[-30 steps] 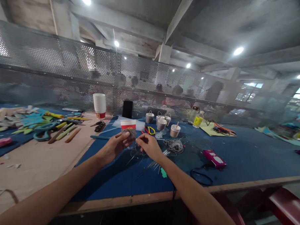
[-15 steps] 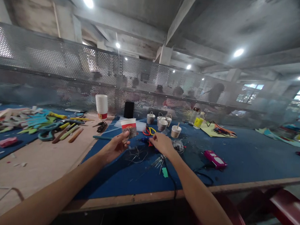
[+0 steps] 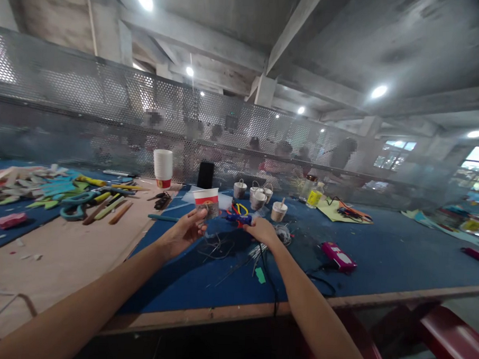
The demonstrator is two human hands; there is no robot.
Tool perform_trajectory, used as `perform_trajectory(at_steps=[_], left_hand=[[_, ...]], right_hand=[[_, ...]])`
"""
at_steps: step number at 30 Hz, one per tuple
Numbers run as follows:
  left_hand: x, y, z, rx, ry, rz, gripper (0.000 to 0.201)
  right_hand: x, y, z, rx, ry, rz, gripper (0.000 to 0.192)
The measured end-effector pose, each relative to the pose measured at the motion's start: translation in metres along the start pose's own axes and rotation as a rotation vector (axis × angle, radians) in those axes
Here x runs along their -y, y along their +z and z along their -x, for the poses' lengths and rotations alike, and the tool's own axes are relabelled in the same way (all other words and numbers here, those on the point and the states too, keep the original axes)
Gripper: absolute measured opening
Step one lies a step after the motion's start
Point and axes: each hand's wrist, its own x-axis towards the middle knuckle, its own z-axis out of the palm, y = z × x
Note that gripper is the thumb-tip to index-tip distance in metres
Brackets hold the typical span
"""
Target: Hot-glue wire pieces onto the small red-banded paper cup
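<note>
My left hand [image 3: 185, 231] is closed around a paper cup [image 3: 207, 199] with a white rim, a red band and a greyish lower part. To its right, my right hand [image 3: 262, 231] grips the rear of a blue hot glue gun [image 3: 238, 218], whose nozzle points left toward the cup. The fingers hide most of its handle, and a black cord [image 3: 269, 278] runs down from it to the table edge. Scissors with red and yellow handles [image 3: 240, 207] lie just behind the gun. Thin wires [image 3: 220, 247] are scattered below the hands.
Several small grey cups with wire handles [image 3: 257, 200] stand behind my right hand. A stack of paper cups [image 3: 162, 168] and a black phone [image 3: 205, 175] are at the back. Tools [image 3: 103, 205] lie left. A magenta box [image 3: 338, 257] and yellow bottle [image 3: 314, 196] sit right.
My right hand has shifted slightly right and now holds the glue gun, with more of its blue body showing. The left hand keeps the cup in nearly the same place.
</note>
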Motion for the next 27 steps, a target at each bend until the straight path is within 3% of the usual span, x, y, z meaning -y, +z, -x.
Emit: perform_trajectory(at_steps=[5, 9, 11, 14, 17, 27], left_hand=[[-0.001, 0.001, 0.002, -0.002, 0.027, -0.03, 0.027], [-0.003, 0.0, 0.002, -0.016, 0.028, -0.03, 0.028], [-0.002, -0.001, 0.0, -0.027, 0.028, -0.022, 0.027], [0.001, -0.005, -0.004, -0.032, 0.02, -0.017, 0.028], [0.003, -0.007, -0.007, -0.033, 0.011, -0.022, 0.035], [0.004, -0.006, -0.007, -0.073, -0.007, 0.006, 0.031]], right_hand=[[0.011, -0.009, -0.004, -0.081, -0.037, -0.29, 0.037], [0.027, -0.015, 0.005, -0.063, -0.106, -0.91, 0.039], [0.034, -0.017, 0.012, 0.004, -0.157, -1.046, 0.04], [0.042, -0.018, 0.022, 0.077, -0.263, -1.002, 0.029], [0.047, -0.016, 0.031, 0.069, -0.334, -0.915, 0.024], [0.048, 0.002, 0.059, 0.025, -0.351, -0.691, 0.029]])
